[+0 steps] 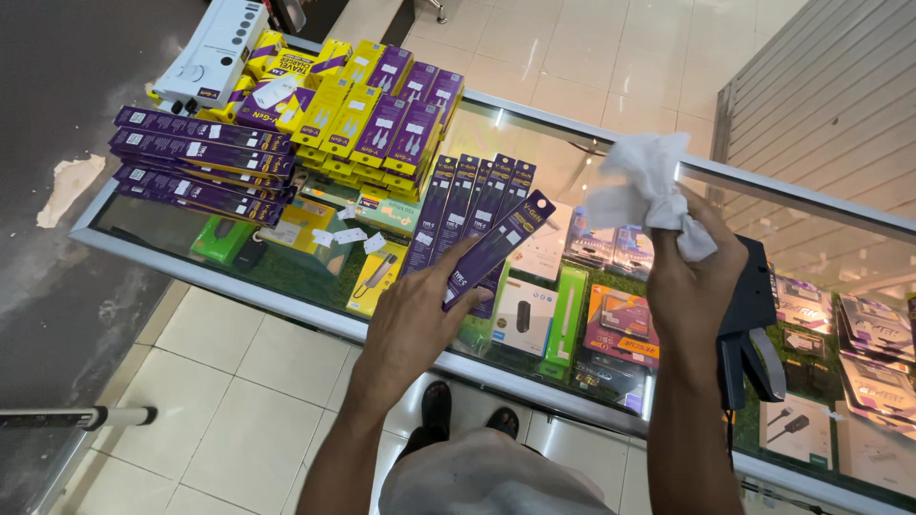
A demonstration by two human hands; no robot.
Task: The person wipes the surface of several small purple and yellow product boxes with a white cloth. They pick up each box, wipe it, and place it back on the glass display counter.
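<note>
Several stacks of long flat purple cardboard boxes [196, 162] lie at the far left of the glass-topped display counter [592, 133], with a white plastic multi-socket power strip [212, 50] resting above them. Just right: piled yellow-and-purple blister packs [367, 114]. Small white paper price tags [349, 236] lie loose on the glass below that pile. Next, a fanned row of slim purple boxes [472, 195] lies on the glass.

My left hand [412, 319] pinches one slim purple box [501, 243] between thumb and fingers, lifted and tilted just over that row.

My right hand [692, 281] is raised above the counter, fingers closed tight around a crumpled white cloth [644, 186].

Behind that wrist, a black handheld price-label gun [749, 319] sits on the glass. Under the glass, assorted boxed goods show; details unclear.
</note>
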